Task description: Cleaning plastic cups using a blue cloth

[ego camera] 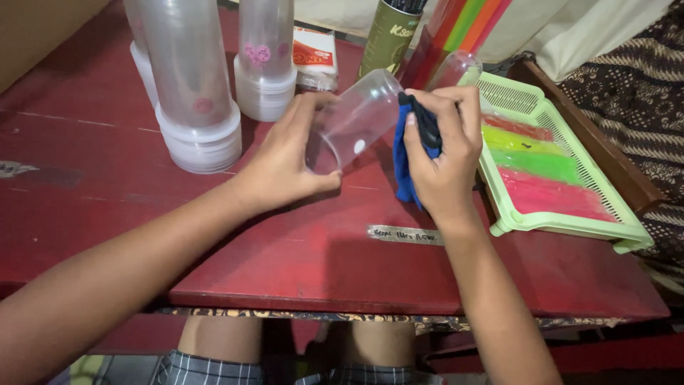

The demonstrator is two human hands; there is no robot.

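You hold a clear cup (354, 121) and a blue cloth (405, 167) over your red table (299, 249). At three o'clock, the light green tray (570, 221) has red, yellow, green and pink sheets (541, 167).

A clear plastic cup (354, 121) lies tilted above the red table, with a blue cloth (404, 167) against its base.

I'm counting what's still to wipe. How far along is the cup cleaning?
Done, it seems: two tall stacks of clear cups stand at the table's far left, though whether they were wiped cannot be told. In hand: the left hand holds one clear cup tilted, and the right hand presses a blue cloth to its base. Left: another cup lies behind the right hand, beside the green tray.
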